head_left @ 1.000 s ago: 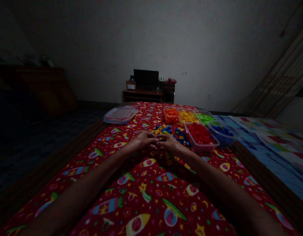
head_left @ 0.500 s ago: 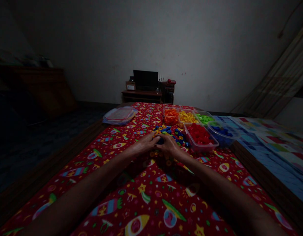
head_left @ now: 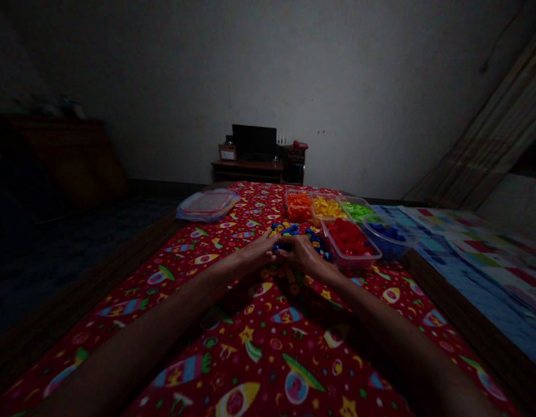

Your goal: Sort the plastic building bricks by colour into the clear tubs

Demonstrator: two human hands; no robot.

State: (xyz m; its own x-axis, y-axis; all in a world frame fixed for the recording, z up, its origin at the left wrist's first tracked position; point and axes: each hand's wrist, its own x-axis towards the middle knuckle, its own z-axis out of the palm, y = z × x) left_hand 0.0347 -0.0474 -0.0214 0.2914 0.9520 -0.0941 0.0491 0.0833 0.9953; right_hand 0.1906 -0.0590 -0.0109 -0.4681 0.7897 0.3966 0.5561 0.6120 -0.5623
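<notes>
My left hand [head_left: 259, 250] and my right hand [head_left: 306, 251] meet fingertip to fingertip at the middle of the table. Between them show small dark blue plastic toy pieces [head_left: 281, 247]. The right fingers curl around these pieces; the left fingers are closed against them, partly hidden. Just behind the hands lies a loose heap of mixed blue and yellow pieces [head_left: 288, 228], part of it covered by the right hand. Several yellow pieces [head_left: 292, 287], some with round ends, lie on the cloth in the shadow below the hands.
Clear tubs of orange [head_left: 299, 207], yellow [head_left: 327, 208], green [head_left: 357, 211], red [head_left: 349, 236] and blue pieces [head_left: 387, 233] stand at the right. Stacked lids [head_left: 208, 204] lie back left. A red patterned cloth [head_left: 250, 370] covers the table. A quilt [head_left: 480, 243] lies beyond its right edge.
The view has shifted slightly, so everything sits a little further left. My hands stay together over the heap, and more of the blue between the fingers now shows.
</notes>
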